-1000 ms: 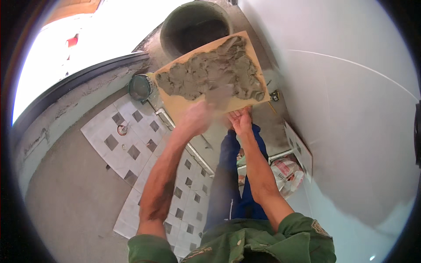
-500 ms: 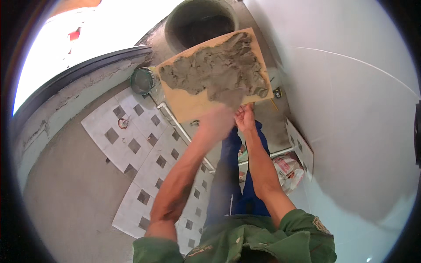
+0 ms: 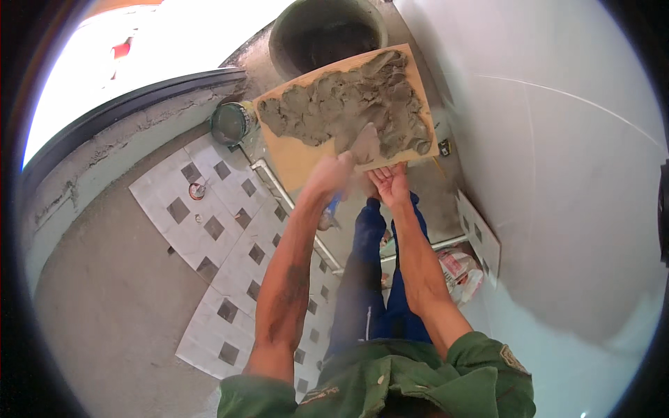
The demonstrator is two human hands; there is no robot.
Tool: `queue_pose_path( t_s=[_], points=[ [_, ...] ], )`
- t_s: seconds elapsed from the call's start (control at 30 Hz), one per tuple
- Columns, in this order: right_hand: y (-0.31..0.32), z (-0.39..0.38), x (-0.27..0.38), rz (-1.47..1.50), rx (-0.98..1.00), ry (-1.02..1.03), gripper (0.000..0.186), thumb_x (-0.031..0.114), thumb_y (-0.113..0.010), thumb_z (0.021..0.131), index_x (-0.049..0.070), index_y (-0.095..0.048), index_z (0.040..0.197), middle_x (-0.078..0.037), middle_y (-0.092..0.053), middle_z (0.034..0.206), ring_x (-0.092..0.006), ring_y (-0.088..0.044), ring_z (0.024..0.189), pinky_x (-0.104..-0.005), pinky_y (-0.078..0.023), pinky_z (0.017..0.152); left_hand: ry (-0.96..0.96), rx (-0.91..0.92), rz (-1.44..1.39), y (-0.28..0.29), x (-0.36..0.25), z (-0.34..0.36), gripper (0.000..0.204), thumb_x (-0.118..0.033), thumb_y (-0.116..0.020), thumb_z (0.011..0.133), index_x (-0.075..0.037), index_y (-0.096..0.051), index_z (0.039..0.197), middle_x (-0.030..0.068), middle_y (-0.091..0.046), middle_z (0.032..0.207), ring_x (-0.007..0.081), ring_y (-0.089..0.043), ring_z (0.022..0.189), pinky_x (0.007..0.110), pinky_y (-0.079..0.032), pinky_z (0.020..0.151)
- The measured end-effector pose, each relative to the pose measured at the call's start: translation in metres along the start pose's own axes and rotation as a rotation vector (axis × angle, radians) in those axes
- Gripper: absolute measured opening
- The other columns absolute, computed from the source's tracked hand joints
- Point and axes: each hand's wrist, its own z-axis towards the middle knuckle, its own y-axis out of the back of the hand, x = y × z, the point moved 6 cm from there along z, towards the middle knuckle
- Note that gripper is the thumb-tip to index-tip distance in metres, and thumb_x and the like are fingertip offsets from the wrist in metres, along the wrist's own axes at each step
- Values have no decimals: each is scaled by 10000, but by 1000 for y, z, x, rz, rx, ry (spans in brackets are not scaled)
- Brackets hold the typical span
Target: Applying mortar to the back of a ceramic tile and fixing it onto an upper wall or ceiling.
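My left hand [image 3: 326,175] is closed on a trowel whose blade [image 3: 364,144] rests at the lower middle of a heap of wet grey mortar [image 3: 313,106]; a blue handle shows below my fist. The mortar covers much of a tan square board [image 3: 291,157]. My right hand [image 3: 391,182] is palm up at the board's near edge, its fingertips under it, holding it up from below. The board's far edge overlaps the opening of a large dark tub [image 3: 327,24].
A small bucket [image 3: 228,124] stands left of the board. Patterned white tiles [image 3: 209,237] lie lower left beside a white pipe [image 3: 275,181]. A windowsill [image 3: 125,125] borders the left, a tiled wall [image 3: 557,174] the right. A sack [image 3: 460,272] and tile [image 3: 477,237] are low right.
My left hand with the trowel has swept right across the mortar, blurred, then come back a little left and up. My right hand stays under the board, which appears slightly further right and up.
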Motion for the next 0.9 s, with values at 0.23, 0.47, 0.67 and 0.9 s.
queue_pose_path(
  t_s=[0.23, 0.47, 0.67, 0.9],
  points=[
    [-7, -3, 1, -60, 9, -31, 373, 388, -331, 1008, 130, -371, 742, 7, -361, 644, -150, -381, 619, -396, -460, 829, -325, -131, 544, -27, -26, -44, 387, -303, -413, 924, 48, -555, 847, 241, -600, 644, 369, -612, 572, 466, -490, 563],
    [7, 6, -11, -48, 83, -61, 369, 412, -308, 1010, 125, -419, 808, 13, -375, 656, -149, -407, 642, -395, -446, 879, -21, -346, 631, 19, 16, -64, 399, -333, -412, 937, 32, -568, 894, 289, -607, 777, 447, -604, 775, 534, -465, 730],
    [11, 10, -16, 1, 4, -40, 345, 395, -340, 1005, 102, -469, 875, 8, -435, 688, -171, -505, 725, -443, -432, 968, -18, -279, 537, 54, -7, -47, 424, -333, -391, 927, 47, -576, 889, 301, -611, 831, 457, -597, 832, 521, -462, 761],
    [7, 6, -16, 6, -90, -10, 415, 426, -379, 985, 39, -517, 1037, -37, -490, 738, -209, -548, 821, -481, -367, 1063, -8, -131, 657, 59, 28, -17, 357, -262, -439, 900, 66, -579, 913, 298, -610, 867, 454, -600, 834, 502, -471, 793]
  ],
)
